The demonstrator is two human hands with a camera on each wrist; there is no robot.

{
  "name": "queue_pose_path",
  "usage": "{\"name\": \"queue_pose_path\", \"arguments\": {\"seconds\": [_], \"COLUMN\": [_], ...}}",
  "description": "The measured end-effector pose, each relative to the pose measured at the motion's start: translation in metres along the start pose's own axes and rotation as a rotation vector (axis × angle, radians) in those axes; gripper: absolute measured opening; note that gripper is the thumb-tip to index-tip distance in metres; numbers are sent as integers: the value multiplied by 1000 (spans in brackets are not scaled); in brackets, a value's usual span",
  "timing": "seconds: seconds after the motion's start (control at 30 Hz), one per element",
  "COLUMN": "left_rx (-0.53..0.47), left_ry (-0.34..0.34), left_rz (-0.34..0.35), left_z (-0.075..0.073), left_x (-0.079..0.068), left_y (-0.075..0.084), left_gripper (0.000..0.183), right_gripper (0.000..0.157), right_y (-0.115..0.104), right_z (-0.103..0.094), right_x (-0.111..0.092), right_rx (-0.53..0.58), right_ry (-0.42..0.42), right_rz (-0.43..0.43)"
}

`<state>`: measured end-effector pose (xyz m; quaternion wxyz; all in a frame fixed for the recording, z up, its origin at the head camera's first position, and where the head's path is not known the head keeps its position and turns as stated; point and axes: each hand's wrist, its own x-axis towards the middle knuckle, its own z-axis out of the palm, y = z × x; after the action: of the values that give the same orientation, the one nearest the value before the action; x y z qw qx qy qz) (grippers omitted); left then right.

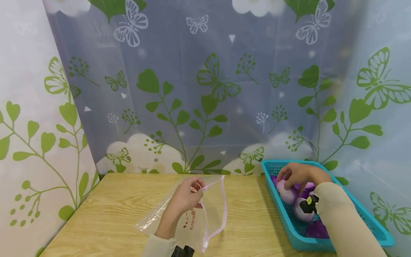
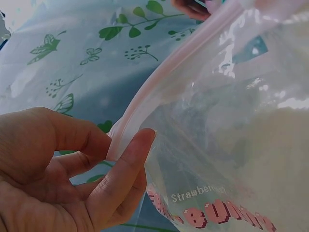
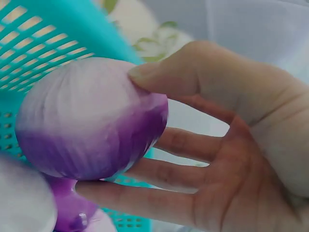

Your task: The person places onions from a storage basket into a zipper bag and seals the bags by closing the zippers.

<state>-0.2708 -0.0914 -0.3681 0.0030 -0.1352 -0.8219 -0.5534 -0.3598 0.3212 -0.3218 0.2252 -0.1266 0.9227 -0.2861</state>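
A clear zip bag (image 1: 214, 208) with a pink rim spreads over the middle of the table, its mouth facing right. My left hand (image 1: 187, 194) pinches the pink rim between thumb and fingers; in the left wrist view pink printed lettering (image 2: 227, 215) shows on the bag. Over at the right, my right hand (image 1: 302, 174) reaches into a turquoise basket (image 1: 284, 217). It grips a purple-and-white onion (image 3: 91, 121), thumb on top and fingers along the side and underneath. Another pale onion (image 1: 302, 214) lies nearer me, partly hidden by the wrist camera.
Deep purple pieces (image 1: 316, 230) also lie in the basket, too covered to identify fully. The wooden table (image 1: 118, 210) carries the bag and basket. Patterned cloth walls (image 1: 179, 107) with leaves and butterflies rise behind and at both sides.
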Motion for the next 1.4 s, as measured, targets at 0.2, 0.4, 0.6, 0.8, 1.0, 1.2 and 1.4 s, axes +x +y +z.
{"name": "queue_pose_path", "arguments": {"seconds": [0.2, 0.4, 0.6, 0.8, 1.0, 1.2, 1.4], "left_rx": [-4, -8, -2, -7, -5, -14, -17], "left_ry": [-2, -2, -5, -3, -6, -4, -1], "left_rz": [-2, -3, -3, -2, -9, -6, -6], "left_z": [0, 0, 1, 0, 1, 1, 1], "left_x": [0, 0, 0, 0, 1, 1, 1], "left_y": [0, -1, -3, -2, -1, -2, -2], "left_gripper": [11, 9, 9, 8, 8, 8, 7], "right_gripper": [31, 27, 40, 41, 38, 35, 41], "right_y": [-7, -3, 2, -1, -3, 0, 4], "right_z": [-13, -10, 2, 15, 30, 37, 41], "right_x": [-10, -9, -8, -9, -5, 1, 8], "right_rx": [-7, 24, -19, -113, -168, -275, -248], "right_ry": [67, 54, 1, 23, 19, -63, -133], "right_rz": [-56, -58, 26, 213, 277, 254, 269]}}
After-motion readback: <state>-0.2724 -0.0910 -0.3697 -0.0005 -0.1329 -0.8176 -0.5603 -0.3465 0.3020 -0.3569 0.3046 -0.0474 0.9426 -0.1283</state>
